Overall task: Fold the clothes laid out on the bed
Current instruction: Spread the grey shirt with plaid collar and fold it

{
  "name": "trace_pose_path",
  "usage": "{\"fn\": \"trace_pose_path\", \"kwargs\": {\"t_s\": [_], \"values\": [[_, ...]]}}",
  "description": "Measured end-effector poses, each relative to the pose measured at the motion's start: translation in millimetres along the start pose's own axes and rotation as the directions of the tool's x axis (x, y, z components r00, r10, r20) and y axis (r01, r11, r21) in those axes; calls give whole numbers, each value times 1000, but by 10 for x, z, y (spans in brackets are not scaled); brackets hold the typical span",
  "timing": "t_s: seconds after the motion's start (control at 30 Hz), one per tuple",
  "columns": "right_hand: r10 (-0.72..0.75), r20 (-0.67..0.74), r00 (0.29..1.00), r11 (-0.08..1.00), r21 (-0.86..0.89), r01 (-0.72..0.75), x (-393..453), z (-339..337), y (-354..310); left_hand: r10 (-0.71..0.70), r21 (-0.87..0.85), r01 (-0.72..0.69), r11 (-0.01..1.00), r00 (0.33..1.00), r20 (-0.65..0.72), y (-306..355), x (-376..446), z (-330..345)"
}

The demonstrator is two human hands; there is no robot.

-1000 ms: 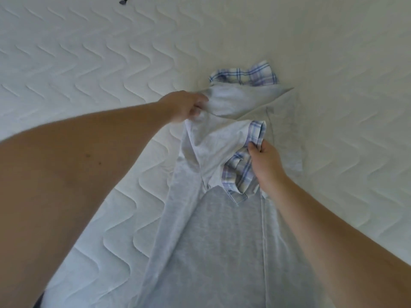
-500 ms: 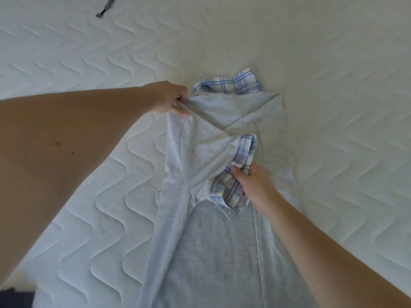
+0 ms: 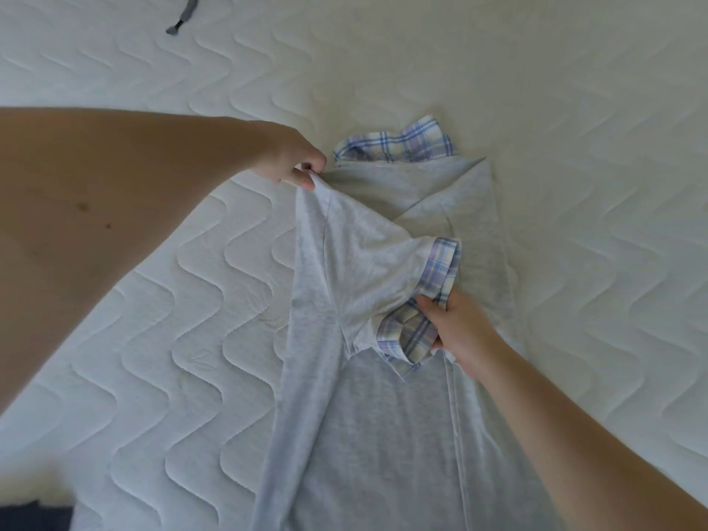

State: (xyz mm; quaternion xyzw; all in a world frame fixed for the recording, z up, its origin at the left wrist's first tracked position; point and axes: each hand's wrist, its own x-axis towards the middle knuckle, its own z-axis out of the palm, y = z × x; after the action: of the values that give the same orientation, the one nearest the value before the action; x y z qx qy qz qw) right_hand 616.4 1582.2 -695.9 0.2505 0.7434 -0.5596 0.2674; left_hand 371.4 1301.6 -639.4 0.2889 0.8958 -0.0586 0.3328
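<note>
White quilted bed point(image 3: 164, 339) fills the whole view, its wavy stitching running under a light grey shirt point(image 3: 383, 435) that lies lengthways, its body stretching from the near edge up toward the middle. Nearest, the lower part of the shirt lies flat, with a long fold of cloth turned in along its left side and a seam line down the right. Just past that, the right hand point(image 3: 458, 335) has its fingers curled round the checked cuff point(image 3: 417, 327) of a short sleeve, thumb on top, holding it bunched over the centre of the shirt. My guess is that this sleeve is being drawn inward so the side folds across the body. Farther up and to the left, the left hand point(image 3: 295, 166) pinches the shoulder edge of the same side between thumb and fingertips, lifting it slightly off the bed; the cloth hangs taut between the two hands, which seems meant to keep the fold line straight. So the shirt sits between and below both hands, each gripping a point on its left side. Beyond them, the far shoulder is already turned in at an angle, and the checked collar point(image 3: 398, 141) peeks out at the top, flat on the bed. At the far edge lies a grey cord end point(image 3: 184, 17), well apart from the shirt, and a dark patch point(image 3: 34, 517) shows in the near left corner.
</note>
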Motion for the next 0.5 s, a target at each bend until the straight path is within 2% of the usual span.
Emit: {"fn": "trace_pose_path", "kwargs": {"t_s": [0.1,0.2,0.33,0.5], "values": [[17,4,1000,997,77,-17,8,-15,22,28,34,-27,999,999,-31,40,20,-29],[26,-6,1000,995,96,-26,7,-39,58,-16,31,18,999,997,-75,155,67,-11],[-42,-77,996,998,-51,39,12,-41,89,-136,-5,138,990,970,-203,355,132,128],[-182,-235,955,974,-179,142,-14,0,160,-297,-338,163,927,869,-395,560,6,506]]}}
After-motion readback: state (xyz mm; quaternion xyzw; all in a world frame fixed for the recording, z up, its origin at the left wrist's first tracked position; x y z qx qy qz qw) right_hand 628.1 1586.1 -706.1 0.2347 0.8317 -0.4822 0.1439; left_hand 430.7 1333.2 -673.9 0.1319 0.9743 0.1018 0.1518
